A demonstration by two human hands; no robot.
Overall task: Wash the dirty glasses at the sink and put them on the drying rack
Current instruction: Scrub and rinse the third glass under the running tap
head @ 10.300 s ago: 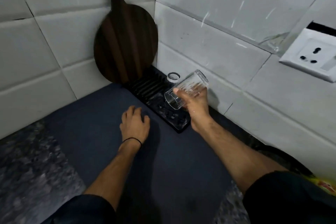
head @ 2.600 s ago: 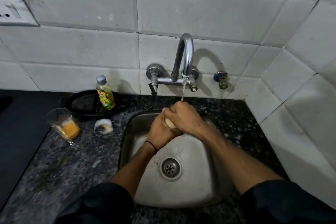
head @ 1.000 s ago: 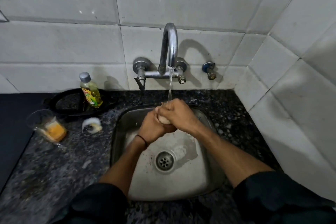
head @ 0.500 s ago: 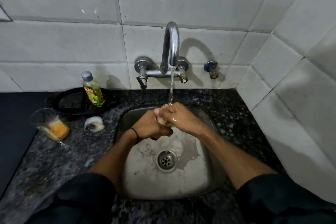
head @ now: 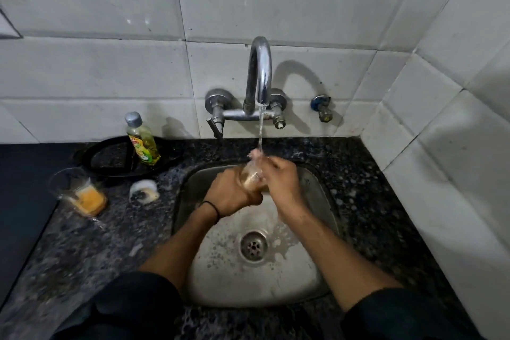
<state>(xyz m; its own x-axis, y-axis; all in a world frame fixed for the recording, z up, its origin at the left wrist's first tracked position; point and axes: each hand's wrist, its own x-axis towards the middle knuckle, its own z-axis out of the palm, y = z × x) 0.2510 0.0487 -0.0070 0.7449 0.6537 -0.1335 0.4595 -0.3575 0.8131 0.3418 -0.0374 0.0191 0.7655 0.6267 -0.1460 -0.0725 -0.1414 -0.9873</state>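
From the head camera, looking down, the steel sink (head: 220, 270) fills the middle. Over the back of the sink, the left hand (head: 231, 193) and the right hand (head: 281, 182) both hold one glass (head: 252, 176). The left hand's fingers are curled tight round the near side of it. The right hand is curled round the far side. The hands hide most of the glass, so only a small wet, see-through bit shows between them. I cannot tell if any fingers are inside it.

Water (head: 260, 130) runs from the tap (head: 260, 69) behind the sink and splashes right on the glass rim. The splash makes that spot blurry.

Left of the sink, on the dark counter (head: 82, 243), lies a tipped second glass (head: 78, 192) with something orange in it. Between that glass and the sink sits a small white thing (head: 145, 190), too fuzzy to name. Behind it, a yellow soap bottle (head: 142, 139) stands on a black tray (head: 110, 159).
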